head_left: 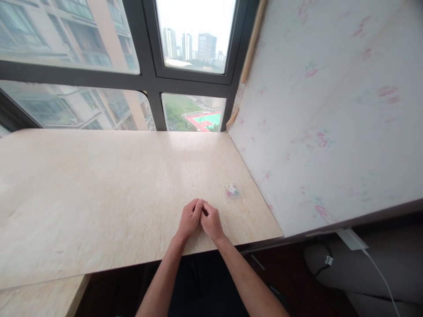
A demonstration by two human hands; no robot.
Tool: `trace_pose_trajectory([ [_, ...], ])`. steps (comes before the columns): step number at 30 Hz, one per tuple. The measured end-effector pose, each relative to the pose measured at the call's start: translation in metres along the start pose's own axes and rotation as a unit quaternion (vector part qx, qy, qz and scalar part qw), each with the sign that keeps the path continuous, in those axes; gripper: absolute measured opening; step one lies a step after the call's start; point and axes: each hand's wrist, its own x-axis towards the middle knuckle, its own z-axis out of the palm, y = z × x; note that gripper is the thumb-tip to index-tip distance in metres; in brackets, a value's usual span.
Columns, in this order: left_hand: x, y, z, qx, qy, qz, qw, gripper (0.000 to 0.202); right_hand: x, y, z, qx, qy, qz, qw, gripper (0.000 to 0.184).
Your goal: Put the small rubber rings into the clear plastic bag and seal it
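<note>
My left hand [190, 219] and my right hand [211, 220] rest together on the marble-look window sill [99, 198], close to its front edge. Both are closed, with curled fingers and the thumbs meeting at the top. Whatever lies inside them, if anything, is hidden. Just beyond my right hand, apart from it, sits a small clear plastic box [232, 190]. Tiny white, pink and green pieces show in it, too small to name.
A dark-framed window [152, 83] stands along the back of the sill. The flowered wall [317, 110] bounds it on the right. Below, at the lower right, a white power adapter [352, 239] with a cable hangs near a grey padded seat [333, 268].
</note>
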Motion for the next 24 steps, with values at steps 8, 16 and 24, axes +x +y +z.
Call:
trace_pose_trajectory([
  [8, 0.001, 0.004, -0.001, -0.003, -0.002, -0.01, 1.0, 0.034, 0.001, -0.001, -0.001, 0.005, 0.005, 0.009, 1.0, 0.029],
  [16, 0.004, 0.003, -0.003, -0.061, 0.012, -0.051, 0.997, 0.033, -0.013, -0.009, -0.016, -0.019, 0.016, -0.085, 0.996, 0.019],
  [24, 0.006, -0.005, -0.003, -0.08, 0.006, -0.064, 0.995, 0.035, 0.013, 0.023, -0.095, -0.155, 0.067, -0.17, 0.971, 0.032],
])
